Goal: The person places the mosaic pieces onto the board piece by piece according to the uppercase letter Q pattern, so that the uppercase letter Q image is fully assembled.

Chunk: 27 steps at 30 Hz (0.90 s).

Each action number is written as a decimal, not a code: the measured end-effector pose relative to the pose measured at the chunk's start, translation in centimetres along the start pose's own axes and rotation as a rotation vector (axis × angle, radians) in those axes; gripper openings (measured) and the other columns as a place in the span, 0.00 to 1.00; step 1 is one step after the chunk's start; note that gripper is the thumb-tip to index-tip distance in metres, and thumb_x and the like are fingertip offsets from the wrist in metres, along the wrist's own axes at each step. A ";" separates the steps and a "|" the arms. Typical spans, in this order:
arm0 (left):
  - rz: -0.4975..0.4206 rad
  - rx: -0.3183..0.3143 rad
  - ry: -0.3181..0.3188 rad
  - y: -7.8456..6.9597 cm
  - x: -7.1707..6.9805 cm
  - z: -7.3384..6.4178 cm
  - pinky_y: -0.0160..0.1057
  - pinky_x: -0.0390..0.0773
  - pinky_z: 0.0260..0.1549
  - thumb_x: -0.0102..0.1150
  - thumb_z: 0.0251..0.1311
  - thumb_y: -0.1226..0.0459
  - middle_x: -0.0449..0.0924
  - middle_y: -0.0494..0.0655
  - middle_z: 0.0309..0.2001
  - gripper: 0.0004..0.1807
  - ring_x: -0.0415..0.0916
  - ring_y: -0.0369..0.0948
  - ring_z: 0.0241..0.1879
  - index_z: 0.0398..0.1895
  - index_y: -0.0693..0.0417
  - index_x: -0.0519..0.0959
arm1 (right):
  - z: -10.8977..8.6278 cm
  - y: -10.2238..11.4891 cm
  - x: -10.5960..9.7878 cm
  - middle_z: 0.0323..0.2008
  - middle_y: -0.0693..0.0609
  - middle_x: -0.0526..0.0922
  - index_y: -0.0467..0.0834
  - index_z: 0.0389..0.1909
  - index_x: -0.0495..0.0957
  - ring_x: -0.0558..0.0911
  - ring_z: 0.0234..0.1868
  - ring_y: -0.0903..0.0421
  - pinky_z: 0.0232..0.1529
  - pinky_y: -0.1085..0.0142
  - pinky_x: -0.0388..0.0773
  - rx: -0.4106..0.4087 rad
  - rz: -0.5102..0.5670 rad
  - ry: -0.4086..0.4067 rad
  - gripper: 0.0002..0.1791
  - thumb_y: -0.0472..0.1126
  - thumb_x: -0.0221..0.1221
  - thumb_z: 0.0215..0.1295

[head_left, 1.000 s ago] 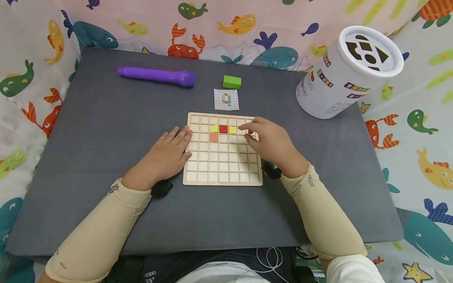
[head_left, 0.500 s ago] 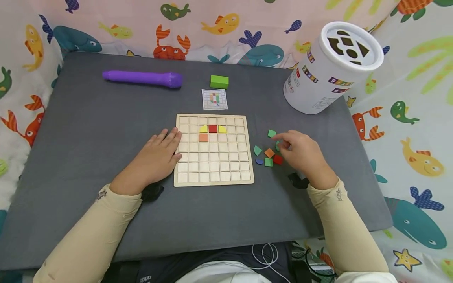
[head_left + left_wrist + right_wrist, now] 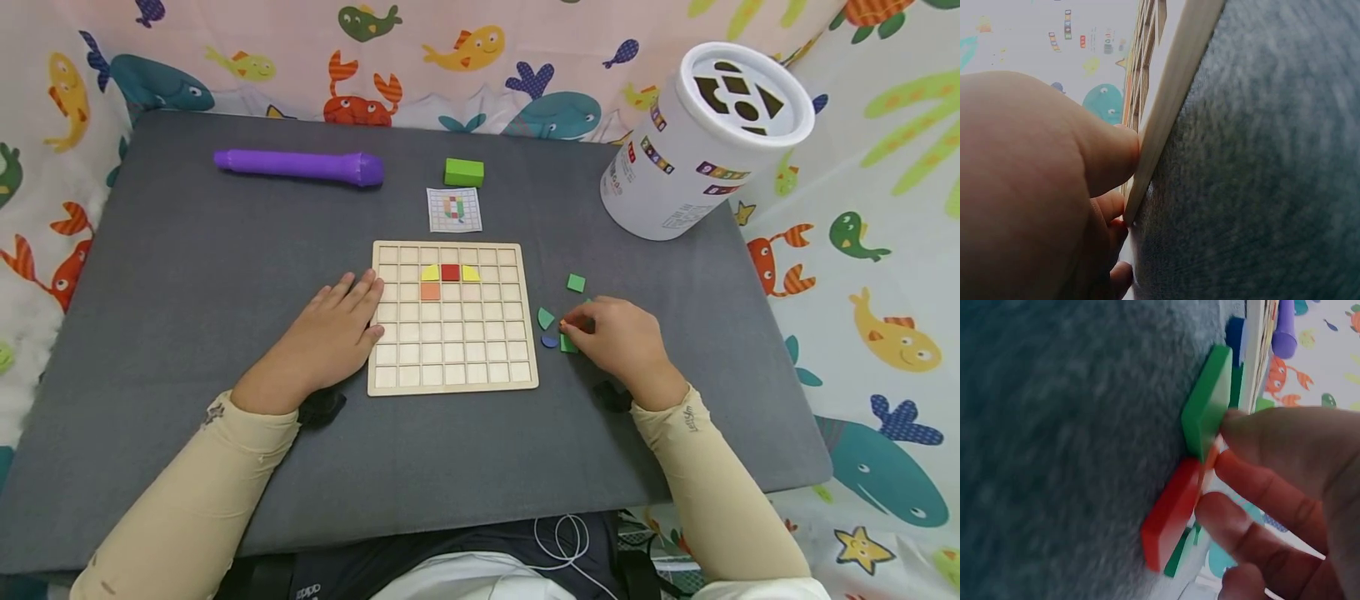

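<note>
The left hand (image 3: 330, 337) is resting, fingers straight, against the board (image 3: 452, 334); the right hand (image 3: 624, 342) is pinching an orange tile (image 3: 1211, 456).

A purple baton (image 3: 300, 166) lies near the fish-print cloth (image 3: 442, 83)

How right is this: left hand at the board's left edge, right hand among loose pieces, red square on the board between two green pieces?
One slip: the red square lies between two yellow pieces, not green ones, as the head view shows. The left hand and right hand are as you say.
</note>
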State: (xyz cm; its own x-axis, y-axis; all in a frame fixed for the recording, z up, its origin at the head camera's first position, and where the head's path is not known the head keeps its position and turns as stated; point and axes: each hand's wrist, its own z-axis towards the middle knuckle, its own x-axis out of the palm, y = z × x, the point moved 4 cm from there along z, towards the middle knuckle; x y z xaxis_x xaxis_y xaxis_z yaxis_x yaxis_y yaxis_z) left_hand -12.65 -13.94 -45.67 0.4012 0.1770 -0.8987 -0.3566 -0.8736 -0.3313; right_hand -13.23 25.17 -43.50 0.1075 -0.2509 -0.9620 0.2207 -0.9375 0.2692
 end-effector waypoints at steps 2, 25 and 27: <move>0.005 0.002 0.001 0.0 0.0 0.1 0.62 0.39 0.79 0.40 0.86 0.53 0.38 0.57 0.87 0.38 0.33 0.59 0.84 0.87 0.60 0.43 | 0.2 0.1 0.1 0.34 0.57 0.87 0.53 0.39 0.94 0.84 0.35 0.55 0.30 0.54 0.81 0.013 -0.016 0.003 0.07 0.49 0.70 0.70; 0.020 0.003 -0.012 -0.1 0.0 0.0 0.63 0.41 0.79 0.42 0.85 0.54 0.39 0.59 0.86 0.38 0.35 0.60 0.84 0.87 0.63 0.45 | 0.8 4.4 -0.8 0.37 0.54 0.90 0.49 0.41 0.93 0.77 0.24 0.56 0.17 0.59 0.71 -0.061 -0.010 -0.098 0.07 0.44 0.70 0.65; 0.016 0.004 -0.020 -0.1 0.1 0.1 0.63 0.41 0.79 0.42 0.85 0.54 0.40 0.59 0.86 0.38 0.35 0.60 0.84 0.87 0.63 0.46 | 1.0 5.5 -0.8 0.39 0.55 0.91 0.50 0.41 0.93 0.79 0.26 0.56 0.18 0.59 0.73 -0.101 -0.012 -0.099 0.07 0.44 0.70 0.65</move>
State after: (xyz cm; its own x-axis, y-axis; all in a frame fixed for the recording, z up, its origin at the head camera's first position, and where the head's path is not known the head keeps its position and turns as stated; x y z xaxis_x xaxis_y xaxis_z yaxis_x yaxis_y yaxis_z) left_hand -12.65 -13.82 -45.77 0.3783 0.1722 -0.9095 -0.3665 -0.8744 -0.3180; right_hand -13.11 19.95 -41.31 0.0093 -0.2671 -0.9636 0.3188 -0.9126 0.2561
